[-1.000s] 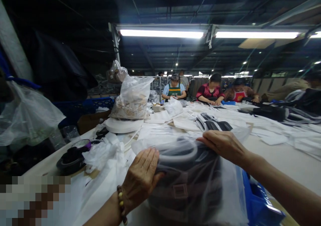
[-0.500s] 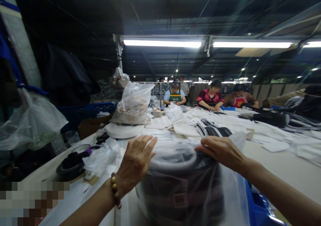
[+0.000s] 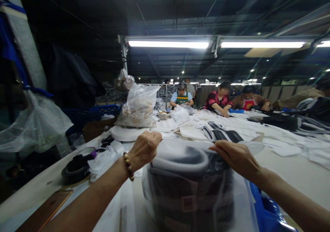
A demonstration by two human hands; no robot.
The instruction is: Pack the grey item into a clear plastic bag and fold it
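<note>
At far left, a dark round tape roll (image 3: 76, 170) rests on the pale worktable (image 3: 291, 170), apart from the hands. The left hand (image 3: 144, 148), flat and spread half a second earlier, is now closed into a fist on the upper left edge of the clear plastic bag (image 3: 232, 204); the bag mouth appears to have been gathered there. Inside the bag, at table centre, the dark grey folded fabric bundle with a small square label (image 3: 189, 190) is held upright. The right hand (image 3: 238, 158) is kept at the upper right edge, fingers bent down; whether the film is pinched cannot be told. The bundle's base is cut off by the frame. A blue plastic crate (image 3: 268, 211) is partly hidden.
</note>
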